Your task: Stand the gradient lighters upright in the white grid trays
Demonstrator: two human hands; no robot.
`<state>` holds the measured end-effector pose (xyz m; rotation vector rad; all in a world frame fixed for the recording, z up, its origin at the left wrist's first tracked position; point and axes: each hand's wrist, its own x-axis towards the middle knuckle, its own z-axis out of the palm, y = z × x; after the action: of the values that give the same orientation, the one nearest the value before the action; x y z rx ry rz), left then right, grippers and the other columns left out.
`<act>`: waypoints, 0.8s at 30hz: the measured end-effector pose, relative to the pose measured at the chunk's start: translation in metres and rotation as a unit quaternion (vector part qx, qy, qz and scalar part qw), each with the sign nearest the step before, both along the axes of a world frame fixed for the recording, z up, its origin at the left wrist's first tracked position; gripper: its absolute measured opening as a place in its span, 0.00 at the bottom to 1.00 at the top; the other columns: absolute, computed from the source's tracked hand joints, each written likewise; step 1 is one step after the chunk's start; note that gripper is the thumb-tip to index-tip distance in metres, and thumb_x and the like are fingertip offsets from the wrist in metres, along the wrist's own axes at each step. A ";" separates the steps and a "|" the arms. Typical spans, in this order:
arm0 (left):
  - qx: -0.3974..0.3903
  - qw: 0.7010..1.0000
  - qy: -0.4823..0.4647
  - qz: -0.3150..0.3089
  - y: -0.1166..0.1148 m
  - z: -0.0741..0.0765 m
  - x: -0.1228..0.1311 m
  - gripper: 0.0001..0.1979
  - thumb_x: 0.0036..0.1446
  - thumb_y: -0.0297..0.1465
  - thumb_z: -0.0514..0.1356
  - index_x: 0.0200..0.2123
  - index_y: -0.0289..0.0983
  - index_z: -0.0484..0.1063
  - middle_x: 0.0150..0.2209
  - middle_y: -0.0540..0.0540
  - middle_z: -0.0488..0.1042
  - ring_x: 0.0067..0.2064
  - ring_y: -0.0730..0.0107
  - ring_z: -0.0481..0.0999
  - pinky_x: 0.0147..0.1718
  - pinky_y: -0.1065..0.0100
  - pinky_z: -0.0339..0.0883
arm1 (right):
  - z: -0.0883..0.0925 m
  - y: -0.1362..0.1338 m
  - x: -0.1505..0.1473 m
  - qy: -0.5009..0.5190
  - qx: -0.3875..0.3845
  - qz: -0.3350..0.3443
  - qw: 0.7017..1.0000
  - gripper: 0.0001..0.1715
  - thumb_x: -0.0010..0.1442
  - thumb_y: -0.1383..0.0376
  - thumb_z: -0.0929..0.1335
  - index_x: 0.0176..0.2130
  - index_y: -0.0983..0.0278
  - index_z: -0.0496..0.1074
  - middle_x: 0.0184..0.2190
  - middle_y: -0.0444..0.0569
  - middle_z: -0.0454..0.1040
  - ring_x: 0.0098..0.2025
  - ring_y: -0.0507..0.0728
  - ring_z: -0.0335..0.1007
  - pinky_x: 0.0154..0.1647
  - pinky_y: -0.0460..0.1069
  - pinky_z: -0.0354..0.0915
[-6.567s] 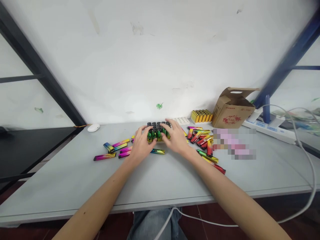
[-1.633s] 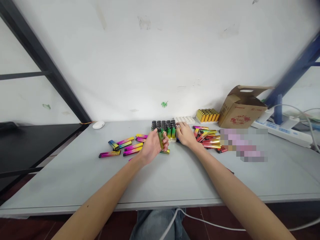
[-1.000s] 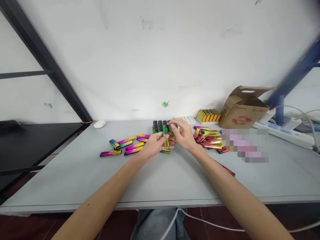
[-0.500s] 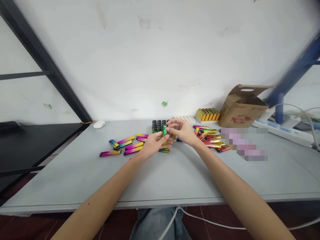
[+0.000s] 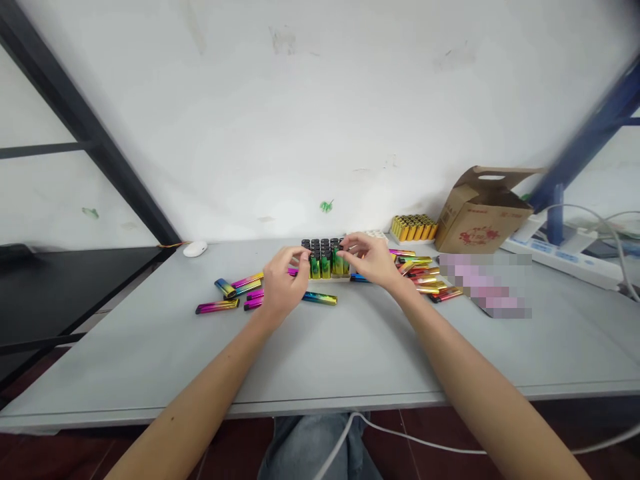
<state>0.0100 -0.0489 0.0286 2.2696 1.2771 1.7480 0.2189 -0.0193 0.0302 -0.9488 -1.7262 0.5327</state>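
A block of upright green-and-yellow metallic lighters [image 5: 325,264] with black tops stands in a pale tray [image 5: 344,277]. My right hand [image 5: 370,258] is at the block's right front end. Its thumb and fingers are closed on a green lighter [image 5: 340,261] standing in the front row. At the left front end is my left hand [image 5: 287,277], its thumb and forefinger curved towards each other beside the row. No lighter shows in it, and its fingertips partly cover the block's corner. A blue-to-yellow lighter [image 5: 321,299] lies flat just in front of the tray.
Loose pink, blue and yellow lighters [image 5: 218,306] lie on the grey table [image 5: 340,353] at left, red and gold ones [image 5: 424,280] at right. Behind stand a white holed tray [image 5: 375,235], a tray of yellow lighters [image 5: 414,228], an open cardboard box [image 5: 480,220] and a power strip [image 5: 570,263].
The green lighter held between both hands has gone down into the front row of the tray. My left hand has let go and moved left; my right hand has shifted slightly right.
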 end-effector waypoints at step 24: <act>-0.072 0.976 0.206 0.025 0.000 -0.021 0.004 0.24 0.56 0.32 0.59 0.57 0.40 0.63 0.62 0.35 0.57 0.65 0.47 0.56 0.60 0.47 0.56 | 0.005 -0.005 0.002 -0.153 0.047 -0.146 0.976 0.18 0.62 0.54 0.64 0.33 0.63 0.78 0.33 0.49 0.74 0.30 0.54 0.66 0.35 0.49 0.62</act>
<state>0.0145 -0.0488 0.0075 2.6194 1.4728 1.1799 0.2213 -0.0243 0.0357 -1.2396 -1.8187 0.1141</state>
